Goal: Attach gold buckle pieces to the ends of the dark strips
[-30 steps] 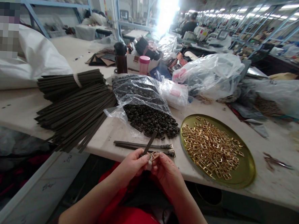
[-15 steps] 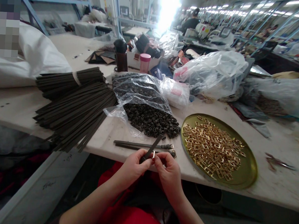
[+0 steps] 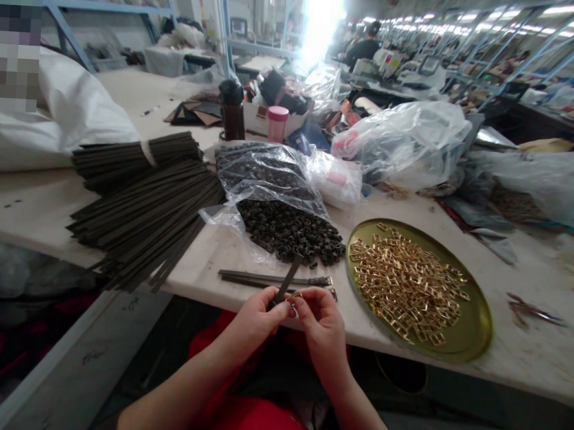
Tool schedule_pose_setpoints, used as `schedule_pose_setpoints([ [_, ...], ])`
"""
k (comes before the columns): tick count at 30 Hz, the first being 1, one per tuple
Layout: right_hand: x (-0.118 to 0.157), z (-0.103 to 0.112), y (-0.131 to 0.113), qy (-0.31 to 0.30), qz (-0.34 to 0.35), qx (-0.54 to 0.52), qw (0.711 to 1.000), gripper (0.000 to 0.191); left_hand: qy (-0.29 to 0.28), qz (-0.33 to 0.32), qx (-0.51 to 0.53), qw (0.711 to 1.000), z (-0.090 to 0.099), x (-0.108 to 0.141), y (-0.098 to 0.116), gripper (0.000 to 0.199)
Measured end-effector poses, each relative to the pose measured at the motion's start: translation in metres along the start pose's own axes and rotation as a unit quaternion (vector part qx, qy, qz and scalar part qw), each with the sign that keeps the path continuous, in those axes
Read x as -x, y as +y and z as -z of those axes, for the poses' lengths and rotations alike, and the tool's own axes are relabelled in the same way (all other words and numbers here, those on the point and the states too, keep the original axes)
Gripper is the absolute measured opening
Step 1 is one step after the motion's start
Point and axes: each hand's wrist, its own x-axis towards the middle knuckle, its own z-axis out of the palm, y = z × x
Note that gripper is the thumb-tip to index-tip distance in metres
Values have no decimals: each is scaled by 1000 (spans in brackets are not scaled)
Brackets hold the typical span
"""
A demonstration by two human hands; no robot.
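Near the table's front edge, my left hand point(image 3: 264, 314) is closed on a dark strap point(image 3: 290, 275), whose free end sticks up past the fingers. My right hand point(image 3: 317, 311) pinches a small gold buckle point(image 3: 295, 297) right beside the strap. Whether the strap passes through the buckle I cannot tell. Just beyond my hands lie two dark straps point(image 3: 263, 278) with buckles at their right ends. A heap of small dark loops point(image 3: 295, 235) spills from a clear plastic bag point(image 3: 270, 168). To the right, a round gold tray point(image 3: 479, 324) holds many gold buckles point(image 3: 409, 281).
Bundled dark straps point(image 3: 146, 200) overhang the front edge at left. Pliers point(image 3: 534, 311) lie at far right. Behind stand a pink-lidded jar point(image 3: 277, 123), a dark bottle point(image 3: 232, 111) and plastic bags point(image 3: 408, 141). A person point(image 3: 365, 48) sits far back.
The strap's free end has swung slightly left and lower. The buckle has turned from upright to more slanted between my fingers. Both hands stay in nearly the same place.
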Motion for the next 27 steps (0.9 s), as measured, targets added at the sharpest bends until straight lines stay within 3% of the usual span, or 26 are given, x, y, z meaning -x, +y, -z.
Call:
schedule_pose_setpoints([
  [5, 0, -1, 4, -24, -102, -98, 990, 20, -9, 5, -4, 1000, 0, 3, -1, 22],
  [12, -11, 13, -3, 19, -107, -157, 982, 21, -29, -81, -151, 985, 21, 2, 7, 27],
  [19, -17, 15, -6, 21, -186, -262, 947, 28, -70, -33, -251, 965, 26, 9, 8, 29],
  [27, -14, 16, -4, 0, -196, -256, 947, 30, -104, -20, -274, 956, 30, 8, 11, 31],
])
